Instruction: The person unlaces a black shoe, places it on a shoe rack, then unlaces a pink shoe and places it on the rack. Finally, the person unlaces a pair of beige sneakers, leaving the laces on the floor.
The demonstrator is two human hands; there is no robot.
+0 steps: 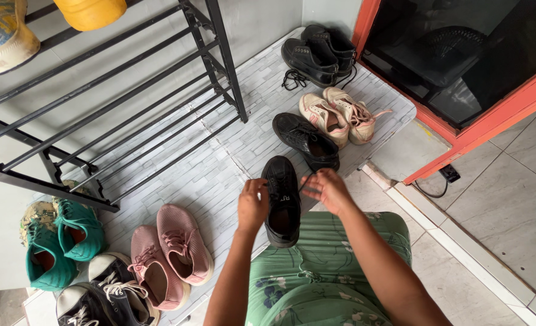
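Fingers pinch laces | left hand (253, 205), right hand (326, 188) on black shoe (282, 200) | mat's near edge (219, 181) | best pull evenly, keeping shoe steady

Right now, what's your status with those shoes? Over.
Left hand and right hand on laces of black lace-up shoe. Matching black shoe just beyond, on grey brick-pattern mat. Nothing blocking.

Shoe (282, 202) on mat (219, 175), between left hand (253, 205) and right hand (327, 190). Its mate (306, 142) just beyond. Sneaker pair (337, 115) behind that, boots (319, 53) farthest. Rack (117, 102) left; knit pair (168, 256) under its near end.
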